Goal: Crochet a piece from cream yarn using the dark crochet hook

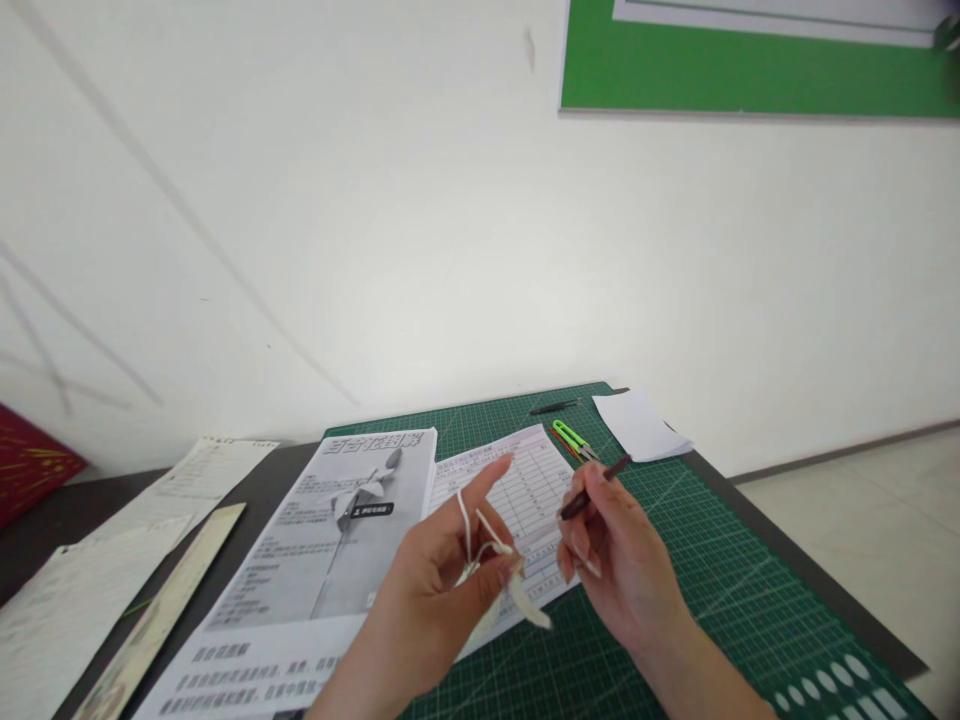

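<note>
My left hand (450, 580) pinches a small white crochet piece (529, 603) between thumb and fingers. White yarn (466, 520) loops round its raised index finger. In my right hand (619, 560), a crochet hook with a dark brown handle (577, 503) is gripped between thumb and fingers; its thin metal tip cannot be made out. The two hands are close but apart, over a printed form (536, 470) lying on the green cutting mat (712, 570).
Left of my hands lies a printed pattern sheet (300, 540) with a flower picture. Green thread snips (574, 440), a dark slim tool (555, 407) and white paper (641, 425) lie farther back. Far left are a ruler-like strip (161, 620) and handwritten sheets (187, 490). A white wall (450, 250) stands behind.
</note>
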Tool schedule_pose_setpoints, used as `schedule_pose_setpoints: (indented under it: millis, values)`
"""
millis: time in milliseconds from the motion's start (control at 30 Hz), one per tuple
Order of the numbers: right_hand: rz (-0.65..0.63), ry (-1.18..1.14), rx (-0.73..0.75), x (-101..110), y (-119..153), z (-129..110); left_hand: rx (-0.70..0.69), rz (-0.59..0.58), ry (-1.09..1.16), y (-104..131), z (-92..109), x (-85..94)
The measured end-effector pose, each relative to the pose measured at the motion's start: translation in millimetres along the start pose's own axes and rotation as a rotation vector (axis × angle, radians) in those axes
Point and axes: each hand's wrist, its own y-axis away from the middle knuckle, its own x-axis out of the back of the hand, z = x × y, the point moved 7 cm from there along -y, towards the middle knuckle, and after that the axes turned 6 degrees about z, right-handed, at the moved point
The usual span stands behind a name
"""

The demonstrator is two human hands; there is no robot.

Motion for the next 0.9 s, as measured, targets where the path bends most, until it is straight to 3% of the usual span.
schedule_pose_setpoints:
  millis: [100, 200, 300, 467, 667, 767, 900]
  values:
    - [-0.006, 0.180, 0.353, -2, 14, -23, 0.026, 0.202, 0.160, 0, 6, 3.1]
    - [-0.142, 0.487, 0.457, -17, 24, -20, 0.014, 0.337, 0.238, 5, 8, -1.0]
    - [-0.277, 0.612, 0.377, -27, 26, -5, -0.003, 0.381, 0.248, 9, 7, -7.0]
    - [-0.288, 0.526, 0.153, -26, 21, 8, 0.037, 0.246, 0.220, 4, 4, -8.4]
    - [-0.283, 0.467, 0.089, -21, 20, 8, 0.044, 0.195, -0.009, -10, 9, 18.1]
    - [-0.290, 0.356, 0.049, -17, 19, 11, 0.047, 0.251, -0.061, -16, 10, 36.5]
    - [-0.289, 0.266, -0.013, -12, 16, 15, 0.014, 0.409, -0.091, -19, 16, 64.0]
